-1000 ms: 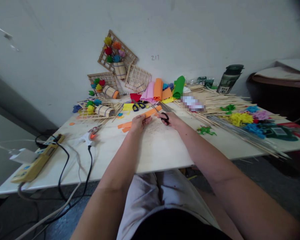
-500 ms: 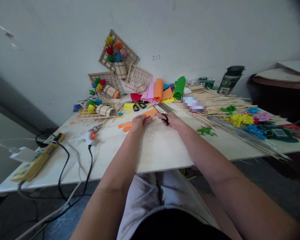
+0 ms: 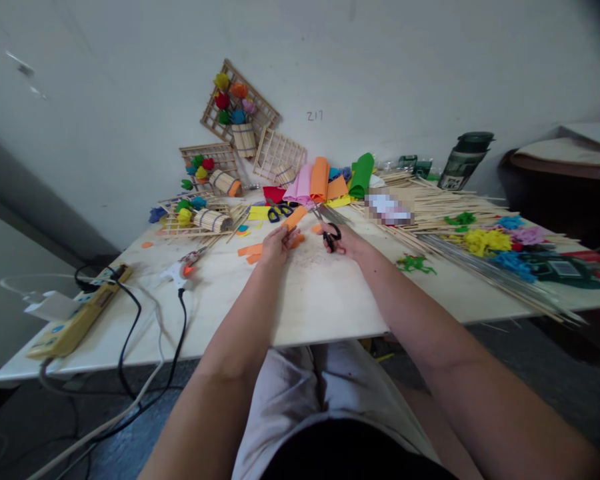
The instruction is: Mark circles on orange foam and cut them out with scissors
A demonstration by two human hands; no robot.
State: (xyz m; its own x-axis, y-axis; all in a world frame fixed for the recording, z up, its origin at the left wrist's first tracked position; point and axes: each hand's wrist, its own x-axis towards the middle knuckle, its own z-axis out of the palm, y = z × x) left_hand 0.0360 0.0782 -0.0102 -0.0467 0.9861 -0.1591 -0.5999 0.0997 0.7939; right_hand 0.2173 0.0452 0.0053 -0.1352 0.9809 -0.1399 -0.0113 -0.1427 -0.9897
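Between the thumb and fingers of my left hand (image 3: pixel 279 244) is an orange paper strip (image 3: pixel 295 217), its free end tilted up to the right. My right hand (image 3: pixel 344 241) is closed round the black handles of a pair of scissors (image 3: pixel 333 235). The scissor blades stand apart and point away from me, just right of the strip. A small orange piece (image 3: pixel 317 229) shows beside the right fingers. More orange strips (image 3: pixel 251 252) lie on the table to the left of my left hand.
A glue gun (image 3: pixel 183 270) and a yellow power strip (image 3: pixel 83 310) with cords lie left. Behind stand stick lattices with paper flowers (image 3: pixel 243 107), coloured paper rolls (image 3: pixel 319 179) and blue-handled scissors (image 3: pixel 279 213). Wooden sticks (image 3: pixel 445 203), pipe cleaners (image 3: pixel 485 241) and a bottle (image 3: pixel 466 160) are right.
The orange strip in my left hand has turned upward. The scissors have opened and come away from it, and a small orange piece now shows by my right fingers.
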